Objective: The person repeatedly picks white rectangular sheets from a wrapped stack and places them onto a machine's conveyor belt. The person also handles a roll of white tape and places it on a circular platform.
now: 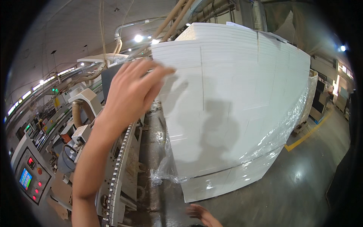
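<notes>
A tall stack of white sheets or boards point(234, 94) fills the middle, its layered edges facing me. Clear plastic film point(278, 138) clings around its lower part and hangs loose at the lower left corner. My left hand point(132, 85) is raised in front of the stack's upper left edge, fingers loosely stretched and slightly blurred, holding nothing. Whether its fingertips touch the stack I cannot tell; its shadow falls on the white face. Low at the bottom edge, my right hand point(204, 215) has its fingers apart with nothing in them, below the stack's bottom edge.
Left of the stack runs a machine with a toothed track point(120, 162) and a ribbed hose point(77, 113). A control panel point(32, 174) with a lit screen and red buttons stands far left. A yellow line point(308, 132) crosses the floor at right, near stacked dark goods point(319, 100).
</notes>
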`<act>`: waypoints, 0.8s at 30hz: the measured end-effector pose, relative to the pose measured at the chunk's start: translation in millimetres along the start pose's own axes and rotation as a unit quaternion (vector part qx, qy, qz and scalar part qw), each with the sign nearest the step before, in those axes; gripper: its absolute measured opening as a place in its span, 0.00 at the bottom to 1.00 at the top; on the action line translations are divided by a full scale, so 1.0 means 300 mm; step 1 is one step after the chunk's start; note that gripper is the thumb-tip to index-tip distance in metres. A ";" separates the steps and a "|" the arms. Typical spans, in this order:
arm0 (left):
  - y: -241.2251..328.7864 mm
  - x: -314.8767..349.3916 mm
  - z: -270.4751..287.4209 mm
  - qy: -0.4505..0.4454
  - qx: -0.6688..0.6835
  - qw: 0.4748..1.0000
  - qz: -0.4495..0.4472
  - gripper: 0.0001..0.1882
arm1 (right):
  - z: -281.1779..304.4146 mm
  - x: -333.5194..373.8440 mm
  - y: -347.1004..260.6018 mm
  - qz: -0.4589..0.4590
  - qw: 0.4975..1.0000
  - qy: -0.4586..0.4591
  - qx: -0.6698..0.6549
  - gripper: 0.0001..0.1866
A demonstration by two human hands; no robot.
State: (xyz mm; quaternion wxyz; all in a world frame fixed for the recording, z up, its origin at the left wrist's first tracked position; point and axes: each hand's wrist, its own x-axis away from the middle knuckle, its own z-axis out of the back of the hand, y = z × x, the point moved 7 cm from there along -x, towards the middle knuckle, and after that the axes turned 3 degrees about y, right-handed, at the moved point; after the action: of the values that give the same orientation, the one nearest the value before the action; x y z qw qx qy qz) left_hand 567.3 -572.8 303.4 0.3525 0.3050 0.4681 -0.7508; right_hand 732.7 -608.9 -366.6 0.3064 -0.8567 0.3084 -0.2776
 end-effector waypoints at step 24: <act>-0.189 -0.435 -0.267 -0.173 -0.093 0.979 -0.056 0.22 | -0.238 -0.091 -0.427 0.033 0.972 -0.124 0.199 0.29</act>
State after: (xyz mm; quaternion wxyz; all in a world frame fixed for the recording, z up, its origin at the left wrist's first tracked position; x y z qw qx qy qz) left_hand 605.1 -449.6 403.9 0.4120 0.1098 0.4841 -0.7641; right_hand 713.3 -535.4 -238.2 0.5155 -0.7957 0.2350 -0.2143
